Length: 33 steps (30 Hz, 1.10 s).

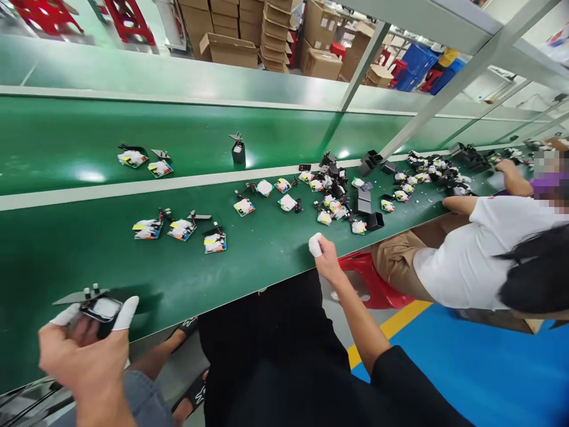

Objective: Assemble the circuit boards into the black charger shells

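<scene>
At the lower left, my left hand [89, 347] grips a small black box [104, 311] between thumb and fingers, with white finger cots on the tips. White material fills the box's open top, and a grey cover plate [75, 298] with small white connectors stands at its edge. My right hand [328, 258] is closed near the bench's front edge, a white cot on one digit; whatever is in it, if anything, is hidden. Closest to it are circuit boards topped with white stuff, such as this board [358, 226], and an empty black box [376, 221].
Several white-topped boards [181, 228] lie on the green bench [249, 267]. One filled black box [239, 153] stands on the rear strip. Boards and black boxes are heaped towards the right. A co-worker [471, 249] sits at right; another person's legs [151, 362] show at lower left.
</scene>
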Available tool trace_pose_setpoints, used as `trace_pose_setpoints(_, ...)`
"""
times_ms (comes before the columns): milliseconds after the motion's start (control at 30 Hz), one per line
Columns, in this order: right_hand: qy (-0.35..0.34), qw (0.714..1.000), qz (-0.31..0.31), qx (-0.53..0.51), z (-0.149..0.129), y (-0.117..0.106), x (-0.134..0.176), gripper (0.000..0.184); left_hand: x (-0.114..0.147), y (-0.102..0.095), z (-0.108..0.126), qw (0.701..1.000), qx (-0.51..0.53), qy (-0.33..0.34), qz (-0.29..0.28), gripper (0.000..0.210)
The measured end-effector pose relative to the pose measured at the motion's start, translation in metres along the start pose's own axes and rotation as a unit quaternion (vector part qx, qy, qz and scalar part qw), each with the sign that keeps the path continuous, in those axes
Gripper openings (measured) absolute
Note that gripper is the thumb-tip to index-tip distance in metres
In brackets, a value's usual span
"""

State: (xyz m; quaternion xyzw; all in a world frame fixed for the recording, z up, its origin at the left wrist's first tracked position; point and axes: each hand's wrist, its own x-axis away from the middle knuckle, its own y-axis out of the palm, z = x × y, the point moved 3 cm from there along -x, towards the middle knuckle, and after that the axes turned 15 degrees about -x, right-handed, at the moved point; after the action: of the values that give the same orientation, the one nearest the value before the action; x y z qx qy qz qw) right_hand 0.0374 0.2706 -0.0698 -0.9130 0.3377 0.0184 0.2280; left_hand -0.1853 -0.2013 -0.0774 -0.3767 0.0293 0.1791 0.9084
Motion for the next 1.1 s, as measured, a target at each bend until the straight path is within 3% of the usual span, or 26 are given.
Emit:
trace_pose_setpoints(100,-0.003,0.990,0.125,0.061,-0.001,-0.037,-0.019,0.040,0.004,-0.002,0.006,0.999,0.024,-0.043,0.019,0.097)
trace_pose_setpoints(167,-0.009,0.974,0.202,0.104,-0.001,-0.066,-0.037,0.034,0.003,0.002,0.003,0.998,0.040,-0.033,0.019,0.094)
trace_pose_setpoints(267,-0.011,0.948,0.249,0.196,0.002,-0.101,-0.067,0.037,0.000,0.011,-0.007,0.998,0.059,-0.009,0.029,0.092)
trace_pose_setpoints(367,0.035,0.938,0.196,0.282,0.010,-0.117,-0.095,0.050,-0.001,0.016,-0.014,0.999,0.039,0.009,0.035,0.089)
trace_pose_setpoints(500,0.125,0.944,0.091,0.291,0.022,-0.121,-0.121,0.043,0.005,0.015,-0.013,0.995,-0.056,0.078,0.029,0.069)
trace_pose_setpoints(700,0.165,0.945,0.077,0.270,0.028,-0.131,-0.163,0.049,0.011,0.017,-0.004,0.972,-0.190,0.141,0.005,0.055)
trace_pose_setpoints(867,0.170,0.950,0.066,0.252,0.033,-0.132,-0.194,0.037,0.023,0.012,0.008,0.975,-0.134,0.167,0.065,0.074)
trace_pose_setpoints(1000,0.163,0.954,0.072,0.242,0.034,-0.130,-0.190,0.034,0.029,0.008,0.005,0.982,-0.015,0.154,0.105,0.073)
trace_pose_setpoints(1100,0.158,0.957,0.079,0.232,0.036,-0.144,-0.180,0.033,0.027,0.011,-0.003,0.989,-0.010,0.124,0.085,0.067)
